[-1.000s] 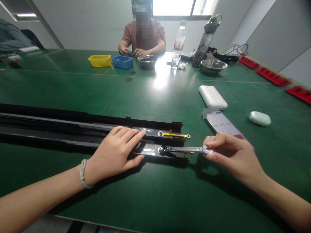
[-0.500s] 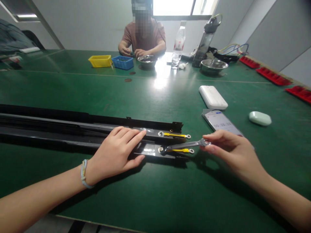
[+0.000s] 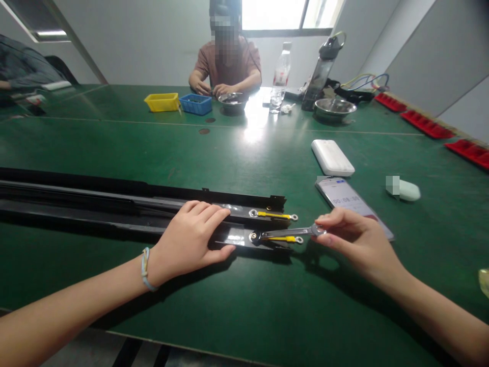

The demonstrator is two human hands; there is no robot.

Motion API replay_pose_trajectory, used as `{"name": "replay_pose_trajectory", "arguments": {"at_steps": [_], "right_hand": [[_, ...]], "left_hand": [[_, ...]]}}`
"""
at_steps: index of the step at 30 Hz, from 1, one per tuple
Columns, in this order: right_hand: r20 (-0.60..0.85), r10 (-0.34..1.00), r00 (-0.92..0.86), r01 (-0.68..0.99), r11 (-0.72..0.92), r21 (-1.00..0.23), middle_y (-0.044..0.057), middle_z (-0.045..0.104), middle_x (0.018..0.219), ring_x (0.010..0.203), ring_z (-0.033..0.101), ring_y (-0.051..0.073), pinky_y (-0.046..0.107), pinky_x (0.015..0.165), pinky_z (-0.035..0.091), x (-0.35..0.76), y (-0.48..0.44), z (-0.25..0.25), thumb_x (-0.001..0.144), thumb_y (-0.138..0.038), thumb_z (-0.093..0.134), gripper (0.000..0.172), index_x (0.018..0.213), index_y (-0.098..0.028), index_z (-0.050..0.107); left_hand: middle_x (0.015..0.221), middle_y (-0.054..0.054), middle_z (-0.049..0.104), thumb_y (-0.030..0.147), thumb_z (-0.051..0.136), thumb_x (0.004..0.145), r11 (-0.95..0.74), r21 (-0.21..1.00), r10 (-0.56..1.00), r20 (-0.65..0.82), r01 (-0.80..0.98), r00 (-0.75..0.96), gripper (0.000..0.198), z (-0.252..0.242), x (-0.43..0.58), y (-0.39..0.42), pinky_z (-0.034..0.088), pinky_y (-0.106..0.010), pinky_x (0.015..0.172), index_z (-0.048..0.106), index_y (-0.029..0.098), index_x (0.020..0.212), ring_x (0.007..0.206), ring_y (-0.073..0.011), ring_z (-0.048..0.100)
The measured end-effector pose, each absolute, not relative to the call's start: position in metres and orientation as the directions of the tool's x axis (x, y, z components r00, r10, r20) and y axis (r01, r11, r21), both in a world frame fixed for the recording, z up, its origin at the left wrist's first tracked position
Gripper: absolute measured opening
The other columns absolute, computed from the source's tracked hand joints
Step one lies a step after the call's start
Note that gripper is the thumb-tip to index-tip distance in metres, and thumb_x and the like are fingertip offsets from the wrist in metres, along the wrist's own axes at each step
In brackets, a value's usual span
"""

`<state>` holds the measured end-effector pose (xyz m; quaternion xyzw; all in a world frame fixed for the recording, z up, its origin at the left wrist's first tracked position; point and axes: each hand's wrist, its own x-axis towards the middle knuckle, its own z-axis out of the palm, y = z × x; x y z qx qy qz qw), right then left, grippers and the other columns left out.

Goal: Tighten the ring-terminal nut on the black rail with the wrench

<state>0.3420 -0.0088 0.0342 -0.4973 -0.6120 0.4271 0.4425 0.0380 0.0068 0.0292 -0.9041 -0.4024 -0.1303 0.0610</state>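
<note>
A long black rail assembly (image 3: pixel 95 201) lies across the green table (image 3: pixel 244 306). My left hand (image 3: pixel 191 242) rests flat on its right end, fingers stretched out, pressing it down. Two yellow lugs with ring ends sit at that end: the far yellow lug (image 3: pixel 273 215) and the near yellow lug (image 3: pixel 284 238). My right hand (image 3: pixel 353 239) pinches the outer end of a small silver wrench (image 3: pixel 286 233). The wrench's other end sits on a bolt (image 3: pixel 252 236) at the near lug.
A phone (image 3: pixel 349 201), a white power bank (image 3: pixel 332 157) and a pale green case (image 3: pixel 407 189) lie to the right. Across the table a person works beside a yellow bin (image 3: pixel 162 101), a blue bin (image 3: pixel 196 104), steel bowls (image 3: pixel 335 108) and bottles (image 3: pixel 278 77). Red trays (image 3: pixel 426 123) line the right edge.
My right hand swung the wrench's outer end away from me, about the bolt, uncovering the near yellow lug. My left hand stayed put. The camera view shifted slightly.
</note>
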Motion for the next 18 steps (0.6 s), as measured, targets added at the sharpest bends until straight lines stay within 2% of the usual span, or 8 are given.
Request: {"name": "replay_pose_trajectory", "arguments": {"at_steps": [6, 9, 14, 18], "right_hand": [[0.202, 0.956, -0.212, 0.113, 0.229, -0.967, -0.002, 0.064, 0.067, 0.062, 0.063, 0.013, 0.024, 0.058, 0.054, 0.334, -0.028, 0.041, 0.063, -0.020, 0.082, 0.019, 0.070, -0.023, 0.065], [0.218, 0.942, -0.256, 0.075, 0.244, -0.967, -0.003, 0.060, 0.065, 0.059, 0.060, 0.012, 0.025, 0.057, 0.053, 0.331, -0.030, 0.041, 0.065, -0.018, 0.082, 0.019, 0.071, -0.023, 0.064], [0.185, 0.968, -0.171, 0.166, 0.213, -0.963, 0.000, 0.066, 0.069, 0.063, 0.065, 0.016, 0.027, 0.059, 0.056, 0.337, -0.019, 0.048, 0.063, -0.030, 0.083, 0.021, 0.070, -0.022, 0.065], [0.099, 0.992, -0.078, 0.249, 0.116, -0.962, 0.003, 0.071, 0.072, 0.065, 0.067, 0.018, 0.028, 0.057, 0.056, 0.341, -0.003, 0.052, 0.065, -0.039, 0.080, 0.024, 0.075, -0.021, 0.067]], "left_hand": [[0.102, -0.011, 0.063, 0.054, 0.059, 0.078, -0.645, -0.047, 0.759, 0.076, 0.763, 0.647, 0.054, 0.052, 0.049, 0.007, 0.047, -0.042, 0.082, 0.056, 0.012, 0.112, 0.092, -0.0273, 0.058], [0.099, -0.010, 0.062, 0.061, 0.063, 0.072, -0.665, -0.024, 0.745, 0.040, 0.746, 0.665, 0.060, 0.056, 0.053, 0.014, 0.048, -0.040, 0.079, 0.057, 0.013, 0.107, 0.089, -0.0263, 0.056], [0.095, -0.008, 0.060, 0.059, 0.064, 0.072, -0.681, 0.006, 0.732, 0.043, 0.732, 0.680, 0.053, 0.057, 0.058, 0.023, 0.048, -0.040, 0.078, 0.060, 0.014, 0.099, 0.087, -0.0257, 0.055], [0.104, -0.009, 0.062, 0.055, 0.064, 0.074, -0.697, 0.049, 0.716, 0.102, 0.715, 0.691, 0.057, 0.057, 0.058, 0.028, 0.047, -0.040, 0.082, 0.056, 0.014, 0.114, 0.092, -0.0254, 0.056]]}}
